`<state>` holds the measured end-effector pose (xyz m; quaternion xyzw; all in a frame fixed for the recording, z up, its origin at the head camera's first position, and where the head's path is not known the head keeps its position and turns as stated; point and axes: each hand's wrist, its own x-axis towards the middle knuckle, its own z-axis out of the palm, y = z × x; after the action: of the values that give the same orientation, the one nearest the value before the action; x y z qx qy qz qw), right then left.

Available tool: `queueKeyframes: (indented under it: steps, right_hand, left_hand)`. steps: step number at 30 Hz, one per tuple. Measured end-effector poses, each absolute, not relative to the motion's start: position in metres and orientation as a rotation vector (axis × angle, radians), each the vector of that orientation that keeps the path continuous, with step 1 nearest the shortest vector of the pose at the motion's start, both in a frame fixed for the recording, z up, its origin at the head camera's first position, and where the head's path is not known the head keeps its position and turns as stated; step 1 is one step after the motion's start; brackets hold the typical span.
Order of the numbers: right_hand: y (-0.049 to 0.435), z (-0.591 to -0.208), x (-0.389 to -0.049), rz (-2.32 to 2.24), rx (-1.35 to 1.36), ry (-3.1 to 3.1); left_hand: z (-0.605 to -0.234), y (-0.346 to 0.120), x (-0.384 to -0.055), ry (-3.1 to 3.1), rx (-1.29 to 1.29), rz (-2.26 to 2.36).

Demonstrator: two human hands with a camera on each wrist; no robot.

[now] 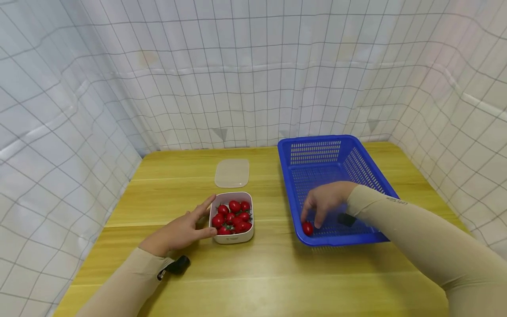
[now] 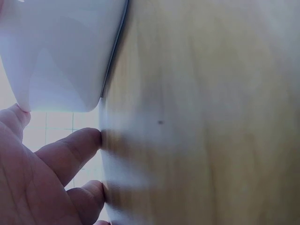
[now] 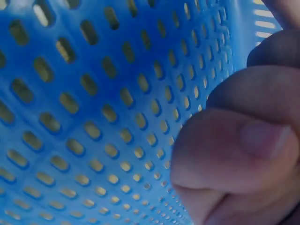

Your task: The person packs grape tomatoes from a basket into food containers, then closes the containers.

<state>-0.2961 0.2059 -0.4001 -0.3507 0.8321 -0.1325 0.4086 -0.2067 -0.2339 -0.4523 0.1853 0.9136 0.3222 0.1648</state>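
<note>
My left hand [image 1: 180, 231] rests at the left side of a small white container [image 1: 233, 239], thumb and forefinger spread along it. Several red cherry tomatoes [image 1: 234, 206] with green stems fill that container. In the left wrist view, fingertips [image 2: 91, 138] of this hand meet the wooden table below the container's wall. My right hand [image 1: 326, 200] reaches down into a blue perforated basket [image 1: 293, 202], fingers bent and thumb apart. A single tomato [image 1: 307, 228] lies in the basket's front left corner, right at those fingertips. The right wrist view shows the bent thumb [image 3: 225, 154] near the mesh, the tomato hidden.
A translucent lid [image 1: 232, 173] lies flat behind the white container. The basket takes up the right side of the wooden table [image 1: 253, 273]. White grid-patterned curtains [image 1: 253, 79] close off the back and both sides.
</note>
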Motion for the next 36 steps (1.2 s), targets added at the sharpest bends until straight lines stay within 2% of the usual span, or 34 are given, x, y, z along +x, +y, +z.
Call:
queueKeyframes:
  steps: [10,36]
  right_hand:
    - [0.197,-0.408,-0.288,-0.318,-0.884,2.164]
    - [0.208,-0.413,-0.301,-0.481,-0.887,2.345]
  left_hand:
    - [-0.452,-0.234,-0.206,2.619,0.522,0.893]
    - [-0.45,-0.232,-0.204,2.62,0.514,0.91]
